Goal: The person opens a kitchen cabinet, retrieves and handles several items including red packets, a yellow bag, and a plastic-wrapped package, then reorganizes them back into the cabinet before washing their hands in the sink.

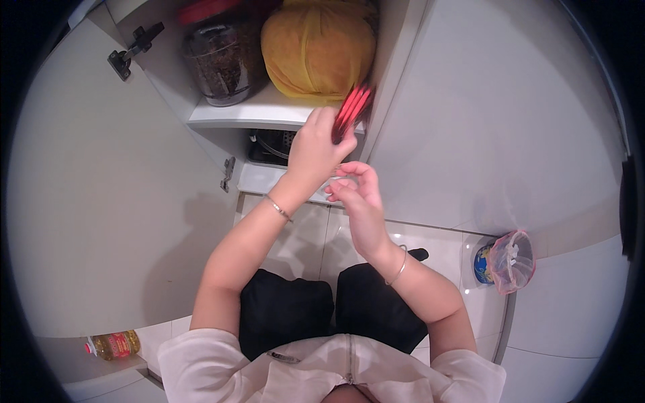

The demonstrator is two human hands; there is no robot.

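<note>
My left hand point(320, 143) reaches to the front of an open cabinet and grips a small bundle of red and dark flat packets point(352, 107). The packets are blurred and tilted, at the right end of the white shelf point(242, 113). Just behind them a round yellow cloth-like bag point(315, 50) rests on the shelf. To its left stands a large clear jar point(219, 65) with a red lid and dark dried contents. Below and right of my left wrist, my right hand point(363, 206) is raised with curled, parted fingers and nothing visible in them.
An opened cabinet door point(101, 191) spans the left side; a closed panel point(499, 116) spans the right. Beneath the shelf sits a black metal item point(269, 146). A blue bin with a pink liner point(511, 264) stands at right, and an oil bottle point(115, 345) is at lower left.
</note>
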